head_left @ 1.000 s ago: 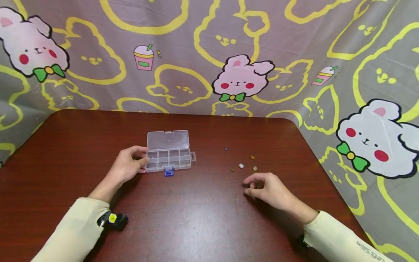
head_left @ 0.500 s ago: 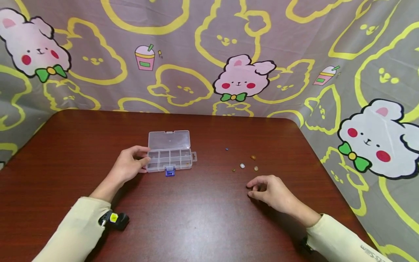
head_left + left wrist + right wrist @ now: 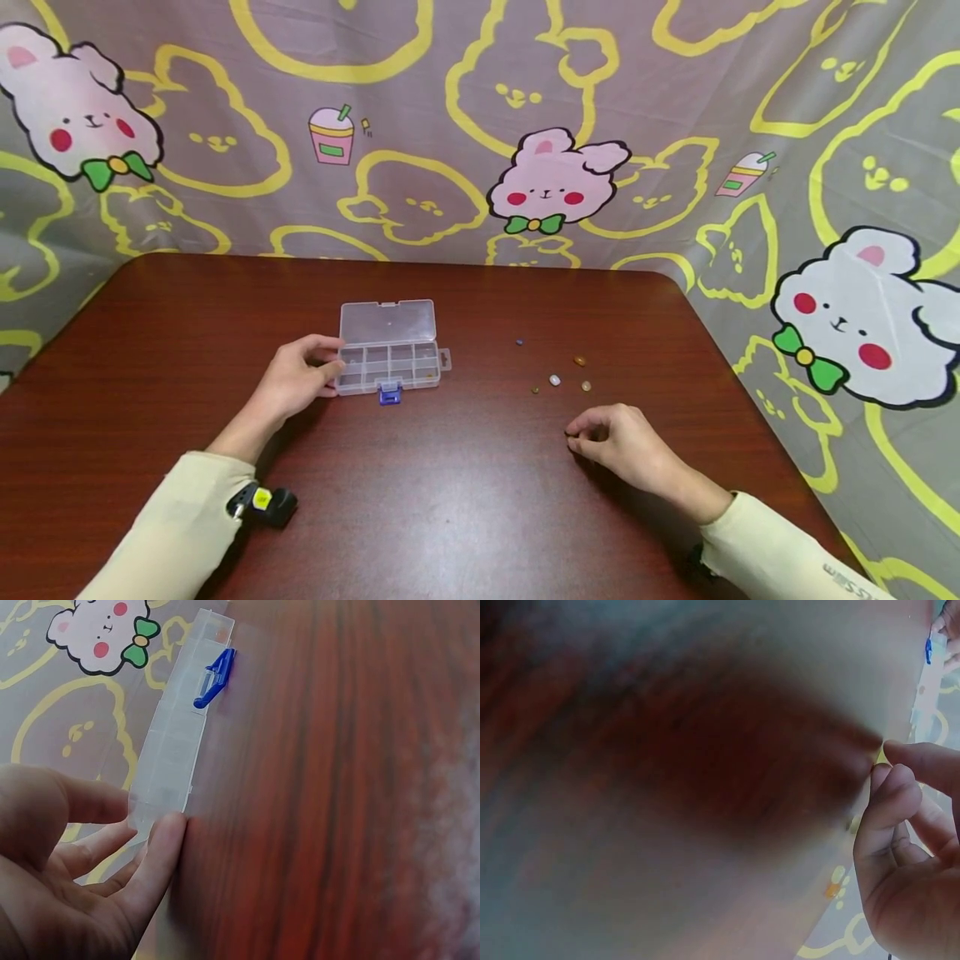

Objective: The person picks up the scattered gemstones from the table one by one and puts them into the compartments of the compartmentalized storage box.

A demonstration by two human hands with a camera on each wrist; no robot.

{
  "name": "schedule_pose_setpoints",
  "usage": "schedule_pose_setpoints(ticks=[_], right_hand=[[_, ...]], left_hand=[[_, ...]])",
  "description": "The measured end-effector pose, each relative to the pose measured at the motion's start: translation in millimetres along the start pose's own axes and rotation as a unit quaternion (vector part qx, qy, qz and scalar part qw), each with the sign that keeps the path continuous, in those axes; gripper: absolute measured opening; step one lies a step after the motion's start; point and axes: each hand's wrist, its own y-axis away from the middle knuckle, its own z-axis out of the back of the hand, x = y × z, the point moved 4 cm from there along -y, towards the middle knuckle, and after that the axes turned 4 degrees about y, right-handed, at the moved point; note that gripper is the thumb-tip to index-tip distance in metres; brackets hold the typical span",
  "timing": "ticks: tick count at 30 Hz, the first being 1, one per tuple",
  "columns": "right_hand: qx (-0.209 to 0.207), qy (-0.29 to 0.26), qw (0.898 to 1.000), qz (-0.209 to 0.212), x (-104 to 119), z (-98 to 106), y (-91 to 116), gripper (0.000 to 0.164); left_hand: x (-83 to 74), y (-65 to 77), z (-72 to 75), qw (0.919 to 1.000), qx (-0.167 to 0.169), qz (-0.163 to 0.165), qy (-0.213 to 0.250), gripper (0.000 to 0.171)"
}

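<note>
A clear plastic compartment box with a blue latch stands on the table, its lid raised. My left hand holds the box's left end between thumb and fingers, as the left wrist view also shows. At right, my right hand is low over the table, thumb and forefinger tips together. In the right wrist view, a tiny yellowish stone shows between those fingertips, mostly hidden. Beyond this hand lie a white stone, a pale stone, an amber stone, a green stone and a blue stone.
The dark red-brown table has rounded far corners. A curtain with rabbit prints hangs along its back and right side. A tiny amber piece sits in the box's front right compartment. A black wrist device is on the left sleeve.
My right hand has shifted slightly right and toward me, and its thumb and forefinger have closed together. The left hand keeps its hold on the box.
</note>
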Motion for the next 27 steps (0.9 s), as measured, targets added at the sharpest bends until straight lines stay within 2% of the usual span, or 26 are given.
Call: schedule_pose_setpoints(ticks=[16, 27], right_hand=[[-0.015, 0.030, 0.999, 0.011, 2.3, 0.5, 2.3, 0.015], [-0.017, 0.039, 0.999, 0.031, 5.7, 1.7, 3.8, 0.011]], left_hand=[[1.2, 0.0, 0.0, 0.9999, -0.007, 0.006, -0.008, 0.035], [0.7, 0.0, -0.4, 0.9999, -0.009, 0.006, -0.009, 0.035]])
